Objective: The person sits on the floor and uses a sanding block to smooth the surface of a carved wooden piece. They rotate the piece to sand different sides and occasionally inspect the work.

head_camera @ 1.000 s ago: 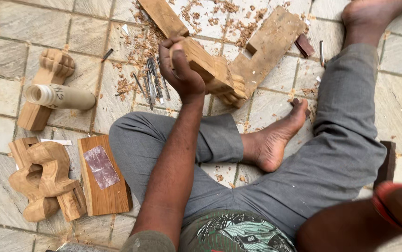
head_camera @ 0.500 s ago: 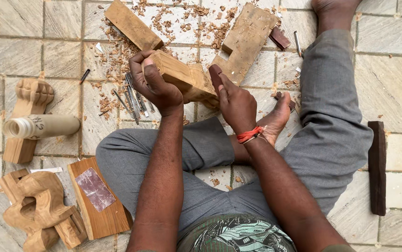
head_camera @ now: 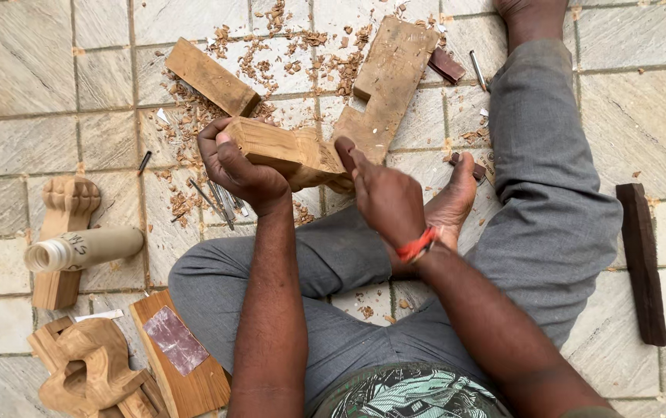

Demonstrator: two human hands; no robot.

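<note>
I sit on a tiled floor with my legs folded. My left hand [head_camera: 241,169] grips the near end of a carved wooden piece [head_camera: 290,150] and holds it tilted just above the floor. My right hand [head_camera: 383,193], with an orange band at the wrist, rests against the right end of that same piece, fingers pointing up along it. My bare foot [head_camera: 457,197] lies just to the right of the right hand.
Wood chips [head_camera: 286,54] and several thin metal chisels [head_camera: 220,201] lie beyond my left hand. Two timber blocks [head_camera: 210,76] [head_camera: 387,85] lie further out. A bottle [head_camera: 81,249], carved pieces [head_camera: 89,371], a board with sandpaper [head_camera: 178,348] sit left; a dark stick [head_camera: 642,259] right.
My right hand came in from the lower right and reached the carved piece. The left hand kept its grip and lowered the piece a little toward my lap.
</note>
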